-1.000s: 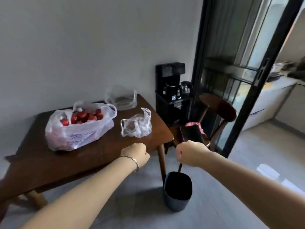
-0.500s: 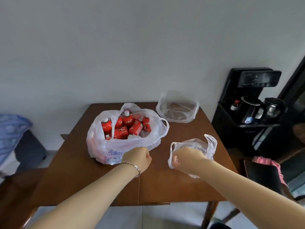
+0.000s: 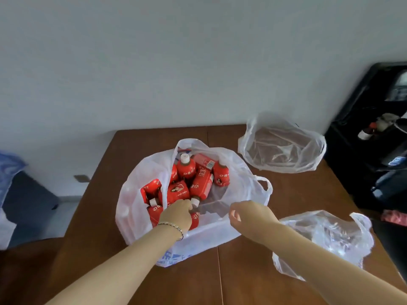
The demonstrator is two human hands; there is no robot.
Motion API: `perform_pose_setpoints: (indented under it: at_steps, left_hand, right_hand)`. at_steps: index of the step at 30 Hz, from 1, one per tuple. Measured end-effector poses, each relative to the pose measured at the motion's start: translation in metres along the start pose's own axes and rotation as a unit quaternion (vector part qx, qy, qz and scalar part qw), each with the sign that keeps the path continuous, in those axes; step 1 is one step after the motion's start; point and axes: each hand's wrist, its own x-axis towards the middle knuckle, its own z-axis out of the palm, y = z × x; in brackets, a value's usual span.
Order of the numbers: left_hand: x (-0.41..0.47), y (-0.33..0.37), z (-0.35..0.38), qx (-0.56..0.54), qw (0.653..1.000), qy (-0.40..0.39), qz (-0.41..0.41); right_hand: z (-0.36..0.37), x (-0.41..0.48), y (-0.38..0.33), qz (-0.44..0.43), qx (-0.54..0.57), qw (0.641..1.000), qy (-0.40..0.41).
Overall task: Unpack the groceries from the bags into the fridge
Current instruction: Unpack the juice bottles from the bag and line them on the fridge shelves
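Note:
A white plastic bag (image 3: 141, 194) stands open on the brown table (image 3: 290, 194), filled with several red bottles (image 3: 201, 186) with white caps. My left hand (image 3: 176, 215), a bracelet on its wrist, reaches into the bag's mouth and lies on the near bottles. Its fingers curl down out of sight beneath the back of the hand, so a grip cannot be made out. My right hand (image 3: 251, 215) hovers over the bag's near right rim, fingers loosely curled, with nothing seen in it.
An empty clear bag (image 3: 284, 144) lies at the table's back right and a crumpled clear bag (image 3: 330, 236) at the front right. A black drinks stand (image 3: 378, 128) with a kettle stands right of the table. A wall runs behind; blue fabric (image 3: 8, 172) lies at left.
The view swung left from the doorway and closed in on the table. My left hand went from the bag's front edge into its mouth; my right hand moved left from the crumpled bag.

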Motion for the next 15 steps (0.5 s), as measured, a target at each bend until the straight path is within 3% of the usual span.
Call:
perform_pose_setpoints:
  at_steps: [6, 11, 15]
  left_hand:
    - [0.059, -0.038, 0.031, 0.118, 0.983, -0.139, 0.025]
    - [0.079, -0.059, 0.051, 0.117, 0.975, -0.171, 0.082]
    - [0.079, -0.064, 0.055, 0.111, 0.977, -0.14, 0.113]
  right_hand:
    - [0.04, 0.072, -0.035, -0.002, 0.025, 1.0, -0.005]
    - [0.074, 0.128, -0.053, -0.065, -0.123, 0.985, -0.101]
    - [0.086, 0.161, -0.06, -0.014, -0.137, 0.98, -0.144]
